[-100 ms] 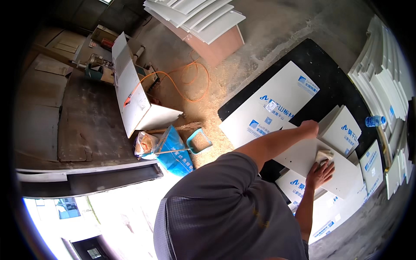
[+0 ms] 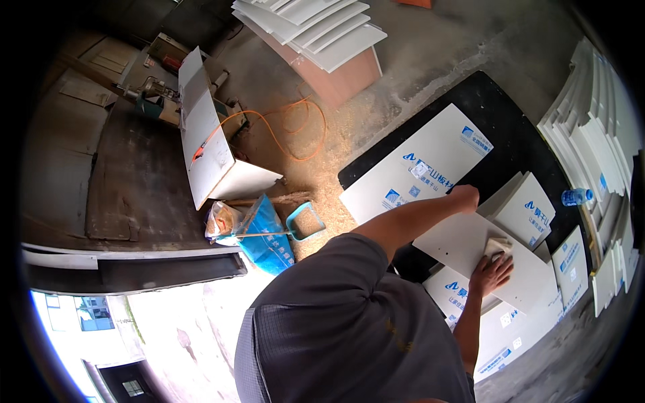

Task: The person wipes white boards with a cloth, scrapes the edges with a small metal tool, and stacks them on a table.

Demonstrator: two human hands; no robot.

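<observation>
Plain white flat board, matte faces, straight cut edges, (image 2: 459, 239) is laid over other boards on the lower half of the black, smooth, round-cornered counter (image 2: 495, 101). Small dark holes are seen in its face.

Right hand (image 2: 492, 274): fingers spread, pressed on the board; a pale, blocky, soft-looking pad (image 2: 498, 243) is gripped at the thumb side. Pad material can't be told.

Left hand (image 2: 465, 199): closed up at the board's upper edge; whether the edge is gripped can't be told, fingertips hidden.

Long white rectangular panel with blue print (image 2: 440, 161) is laid flat between the counter's left and upper corners. A tilted white panel with blue print (image 2: 532, 209) is set beside the worked board, toward the counter's right edge. Clear plastic bottle with blue markings (image 2: 576, 197) is seen at that edge; standing or lying unclear.

Off the counter: thin white panels, stacked and fanned, (image 2: 589, 138) past the right edge; coarse tan sawdust (image 2: 339, 209) is scattered on the floor off the left corner.
</observation>
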